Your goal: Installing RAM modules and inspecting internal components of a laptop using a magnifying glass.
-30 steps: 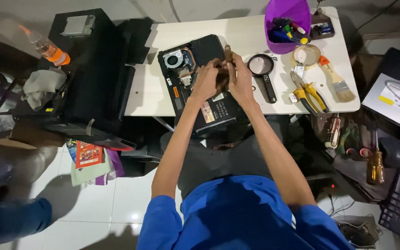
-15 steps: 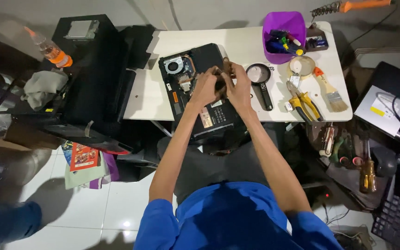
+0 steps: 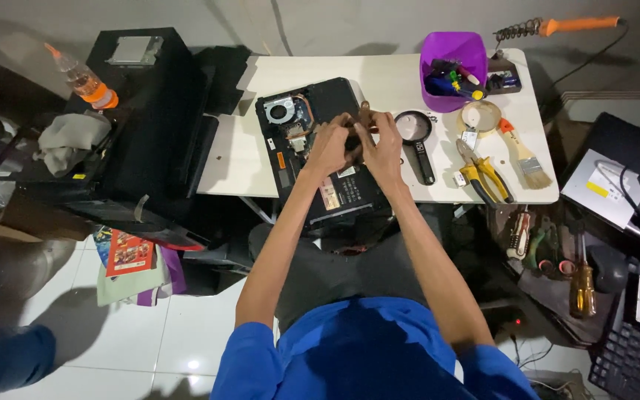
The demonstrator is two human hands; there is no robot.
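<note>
Hands, left hand [image 3: 330, 146] and right hand [image 3: 383, 144], close together on a thin coppery metal part [image 3: 365, 118] above the opened black laptop base [image 3: 320, 148].

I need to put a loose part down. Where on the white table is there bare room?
The widest bare patch of the white table lies left of the opened laptop. A smaller strip runs behind it, up to the purple bin. The right end is crowded: magnifying glass, pliers, paintbrush.

single head view, steeply downward, overhead
</note>
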